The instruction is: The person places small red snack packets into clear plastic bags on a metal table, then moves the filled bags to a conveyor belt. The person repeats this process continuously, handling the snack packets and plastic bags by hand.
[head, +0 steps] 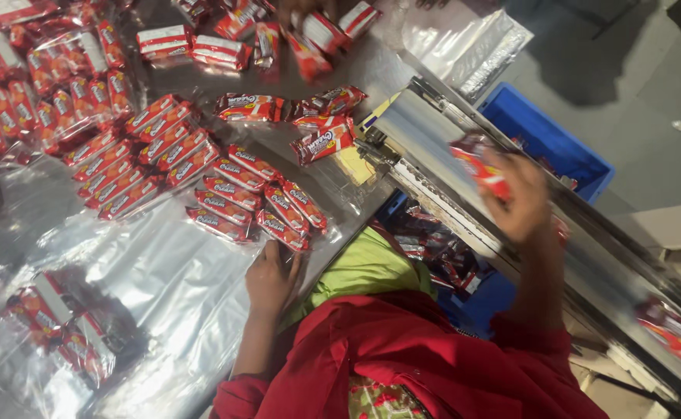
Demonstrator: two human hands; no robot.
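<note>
Red sleeves frame the view; the left hand (271, 278) lies flat, grip slack and holding nothing, at the near edge of the tabletop (162, 264), its fingertips touching the closest row of red packets (255, 203). The right hand (520, 203) is raised over the steel chute (464, 155) off the tabletop's right edge, grip closed on one packet (480, 167). To do this well, I judge, pinch that packet by its end so it stays flat, lengthwise along the chute, clear of the blue crate (546, 140) beyond.
</note>
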